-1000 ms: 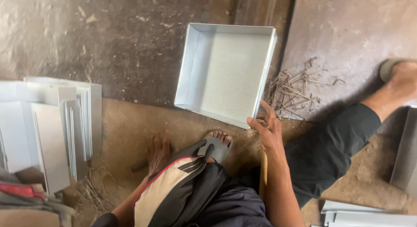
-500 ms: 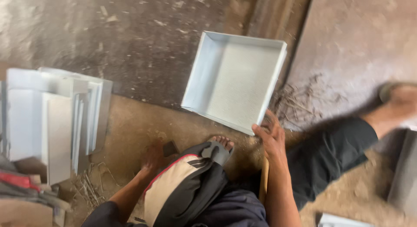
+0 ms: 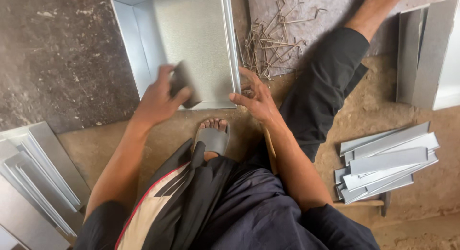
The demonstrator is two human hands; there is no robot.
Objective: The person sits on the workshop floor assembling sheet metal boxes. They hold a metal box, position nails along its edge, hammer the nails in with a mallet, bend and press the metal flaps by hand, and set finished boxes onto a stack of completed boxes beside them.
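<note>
A shallow grey sheet-metal tray (image 3: 143,49) lies on the floor in front of me. My left hand (image 3: 160,94) is over its near edge, shut on a small dark block (image 3: 183,82) that is blurred by motion. My right hand (image 3: 256,96) rests on the tray's near right corner, fingers spread and touching the rim. My foot in a grey sandal (image 3: 212,137) sits just below the tray.
A heap of bent metal wires (image 3: 273,39) lies right of the tray. Folded metal strips (image 3: 388,161) are stacked at the right, more sheet-metal pieces (image 3: 36,178) at the left, and metal boxes (image 3: 426,53) at the upper right. My other leg stretches toward the top right.
The view has swung down and closer. My left hand has come up from near my knee to the tray with the dark block. My right hand has stayed at the tray's corner.
</note>
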